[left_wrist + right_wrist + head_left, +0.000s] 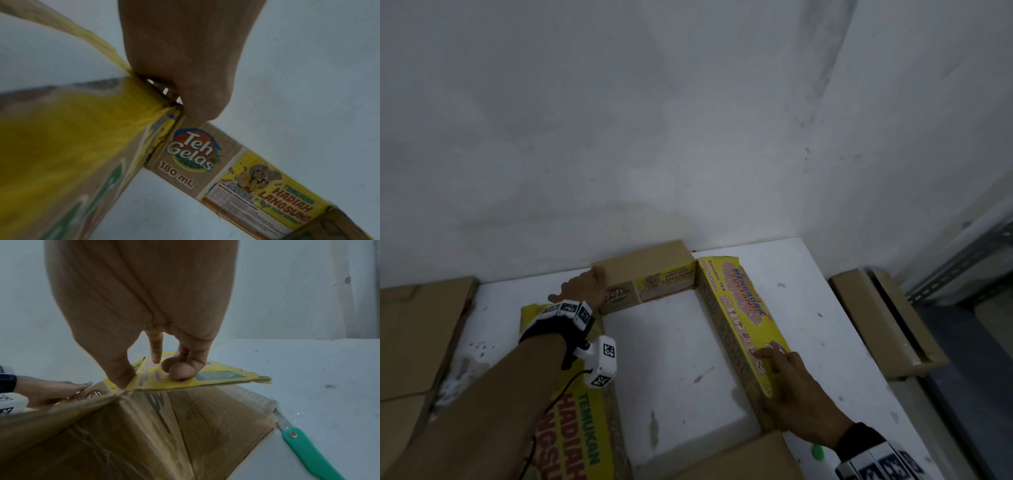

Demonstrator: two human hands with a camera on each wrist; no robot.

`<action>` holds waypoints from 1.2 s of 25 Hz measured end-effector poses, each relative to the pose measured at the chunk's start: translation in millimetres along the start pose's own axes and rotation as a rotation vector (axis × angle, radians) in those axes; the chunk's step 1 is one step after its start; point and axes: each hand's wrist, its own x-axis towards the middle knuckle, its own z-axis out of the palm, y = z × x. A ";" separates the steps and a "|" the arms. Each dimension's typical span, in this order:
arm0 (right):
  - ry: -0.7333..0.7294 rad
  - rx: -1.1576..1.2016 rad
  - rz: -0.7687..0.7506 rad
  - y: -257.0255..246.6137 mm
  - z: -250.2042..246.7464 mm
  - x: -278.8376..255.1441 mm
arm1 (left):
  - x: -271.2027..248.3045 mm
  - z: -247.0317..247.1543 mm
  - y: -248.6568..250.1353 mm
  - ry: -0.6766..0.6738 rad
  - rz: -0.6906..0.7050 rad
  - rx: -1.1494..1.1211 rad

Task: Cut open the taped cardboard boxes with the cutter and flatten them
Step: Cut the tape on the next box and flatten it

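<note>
An opened Teh Gelas cardboard box point(743, 318), with no top or bottom closed, stands as a hollow frame on the white table point(825, 308). The left hand point(582, 287) grips its far left corner, fingers curled over the top edge. The right hand point(794, 390) presses on the near right wall, its thumb on the inside and its fingertips point(180, 371) bent onto the yellow flap. A green-handled cutter point(304, 449) lies on the table just beside the box's brown flap point(205, 418).
</note>
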 end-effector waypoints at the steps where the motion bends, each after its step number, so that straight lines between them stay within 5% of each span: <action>1: 0.004 -0.007 -0.009 -0.4 -0.1 -0.2 | -5.8 -1.1 -1.7 -0.008 0.021 0.011; 8: 0.156 -0.014 -0.022 -5.0 -9.3 10.1 | -67.8 -6.1 -57.3 0.254 0.040 -0.126; 11: 0.319 0.050 0.002 -3.9 -20.6 19.2 | -102.1 -12.9 -102.9 0.281 -0.022 -0.535; 14: 0.395 0.157 0.082 -0.5 -29.1 26.2 | -146.6 -13.1 -129.5 0.055 -0.198 -1.093; 16: 0.434 0.233 0.173 -2.1 -33.2 27.2 | -171.6 -9.2 -139.9 -0.143 -0.303 -1.313; 18: 0.459 0.322 0.270 -4.7 -39.1 25.0 | -187.6 0.1 -144.9 -0.201 -0.335 -1.439; 25: 0.067 0.619 0.413 -6.2 -44.4 13.1 | -231.5 14.8 -116.0 -0.204 -0.227 -1.129; 30: -0.047 0.831 0.261 -51.6 -74.9 0.9 | -213.5 12.2 -127.3 0.203 -0.123 -0.512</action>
